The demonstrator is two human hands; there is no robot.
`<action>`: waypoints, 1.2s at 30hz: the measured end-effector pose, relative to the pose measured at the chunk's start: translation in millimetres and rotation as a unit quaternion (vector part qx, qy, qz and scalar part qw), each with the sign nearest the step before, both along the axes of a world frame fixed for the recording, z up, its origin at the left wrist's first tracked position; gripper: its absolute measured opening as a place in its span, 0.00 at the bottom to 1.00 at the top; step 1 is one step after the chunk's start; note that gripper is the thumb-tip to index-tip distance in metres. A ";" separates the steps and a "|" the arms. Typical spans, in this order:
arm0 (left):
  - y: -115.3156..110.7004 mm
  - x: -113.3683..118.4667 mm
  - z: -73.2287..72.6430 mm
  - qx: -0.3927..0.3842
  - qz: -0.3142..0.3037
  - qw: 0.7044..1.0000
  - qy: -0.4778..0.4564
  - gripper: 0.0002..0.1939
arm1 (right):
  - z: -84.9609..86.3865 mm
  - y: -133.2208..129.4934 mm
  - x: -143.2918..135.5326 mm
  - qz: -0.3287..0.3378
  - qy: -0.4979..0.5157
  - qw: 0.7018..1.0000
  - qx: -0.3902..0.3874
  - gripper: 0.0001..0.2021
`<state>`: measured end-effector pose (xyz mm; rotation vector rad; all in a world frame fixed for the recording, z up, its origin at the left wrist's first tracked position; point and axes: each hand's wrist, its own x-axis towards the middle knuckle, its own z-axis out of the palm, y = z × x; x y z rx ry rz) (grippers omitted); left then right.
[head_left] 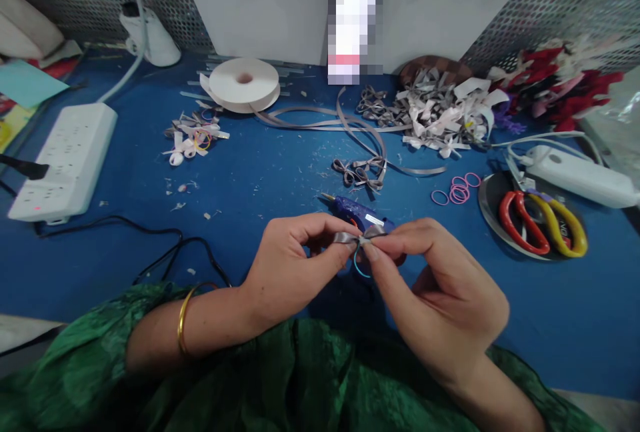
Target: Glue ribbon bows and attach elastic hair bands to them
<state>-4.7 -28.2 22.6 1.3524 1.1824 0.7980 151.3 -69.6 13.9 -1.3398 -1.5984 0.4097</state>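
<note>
Between both hands, low over the table's front part, is a small grey ribbon bow point(345, 237) with a light blue elastic band point(361, 265) hanging below its middle. My left hand point(295, 265) pinches the bow from the left with thumb and forefinger. From the right, my right hand point(440, 292) pinches it near the knot. Just behind the fingers lies a blue glue gun point(353, 209), its nozzle pointing left and its rear part hidden by my hands. Farther back rest several looped grey ribbon bows point(360, 173).
A ribbon spool point(245, 82) trails grey ribbon across the blue table point(280, 179). Finished-looking bows point(193, 139) lie left, a larger bow pile point(435, 115) back right. Pink elastic bands point(459, 192) lie near red-and-yellow-handled scissors point(525, 225). A power strip point(67, 159) stands left.
</note>
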 end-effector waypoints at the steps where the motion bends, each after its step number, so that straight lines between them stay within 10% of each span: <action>1: 0.0 -0.1 0.1 -0.001 -0.001 1.000 -0.001 0.07 | 0.1 0.3 0.0 0.003 -0.008 1.000 0.007 0.08; 10: 1.5 0.1 1.1 -0.048 0.002 0.997 -0.055 0.05 | 1.3 0.2 1.4 -0.015 0.125 0.992 0.017 0.09; 36: 0.1 -0.3 -0.3 -0.014 -0.001 1.000 -0.025 0.05 | -1.0 -0.3 -0.1 0.010 0.039 0.999 -0.021 0.07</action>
